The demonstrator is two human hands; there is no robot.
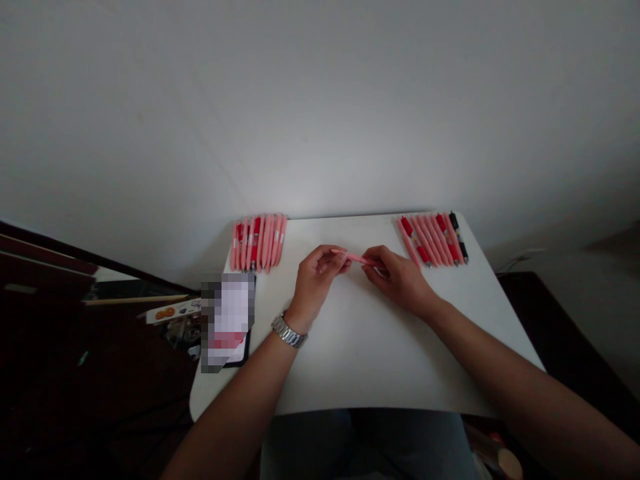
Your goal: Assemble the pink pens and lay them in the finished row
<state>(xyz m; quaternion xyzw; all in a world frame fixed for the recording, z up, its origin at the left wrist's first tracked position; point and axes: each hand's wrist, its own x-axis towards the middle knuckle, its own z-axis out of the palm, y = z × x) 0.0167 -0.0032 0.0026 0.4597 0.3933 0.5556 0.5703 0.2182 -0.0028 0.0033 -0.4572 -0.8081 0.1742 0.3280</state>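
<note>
A slim pink pen (354, 257) is held between my two hands, nearly level above the middle of the white table. My left hand (323, 270) pinches its left end between thumb and fingers. On its right end, the fingers of my right hand (393, 273) are closed, hiding that tip. Toward the back left lies a row of pens (257, 243), mostly pink with a few red. Another row of pens (433, 240) lies at the back right, pink and red with a black pen (459, 237) at its outer end.
The white table (370, 360) stands against a pale wall (320, 120). A phone (240, 355), largely blurred out, lies on its left edge. Assorted items (183, 330) sit lower down on the left. My legs (310, 443) are under the front edge.
</note>
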